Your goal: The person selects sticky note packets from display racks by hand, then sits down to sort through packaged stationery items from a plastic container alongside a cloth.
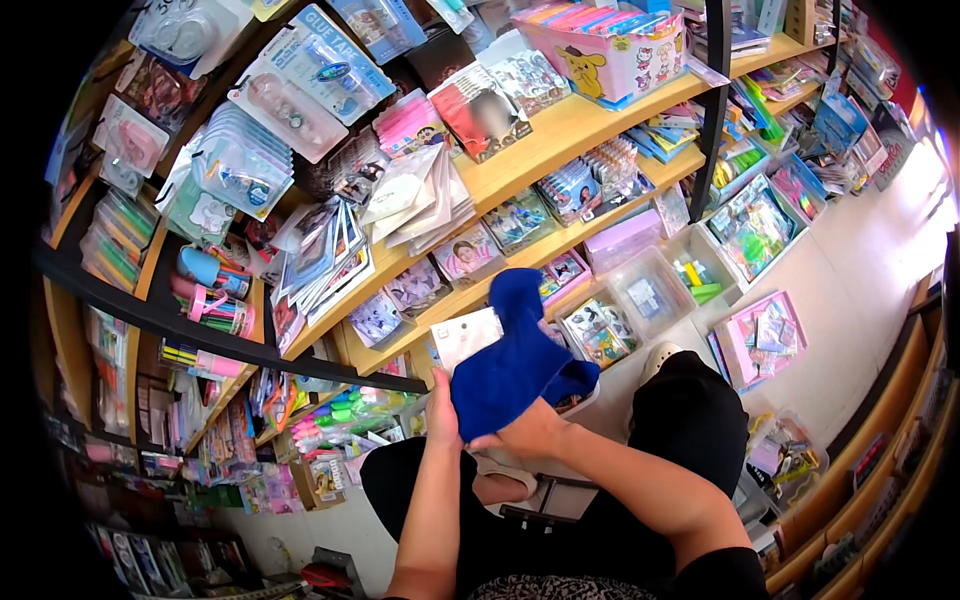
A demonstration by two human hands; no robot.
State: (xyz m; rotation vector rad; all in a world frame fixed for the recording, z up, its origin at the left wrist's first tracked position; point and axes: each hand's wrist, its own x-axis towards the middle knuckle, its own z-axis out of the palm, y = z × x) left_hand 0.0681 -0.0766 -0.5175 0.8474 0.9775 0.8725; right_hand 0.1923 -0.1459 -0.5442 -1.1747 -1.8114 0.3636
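Note:
A dark blue cloth (515, 365) is bunched between my two hands, above my lap and in front of the shelves. My left hand (443, 412) is closed at its left edge, with the fingers partly hidden behind the fabric. From below right, my right hand (525, 430) grips the lower part, its fingertips covered by folds. A flat white packet (467, 336) with small print sticks out past the cloth's upper left side, close to my left fingertips. The cloth hides its lower part, and I cannot tell whether my left hand also holds it.
Wooden shelves (545, 135) carry cards, photo packs and blister packs. A pink character box (610, 55) stands on top. Clear plastic bins (648, 300) and a pink tray (760, 340) sit on the floor to the right. A black shelf edge (200, 330) runs at left. My knees flank the hands.

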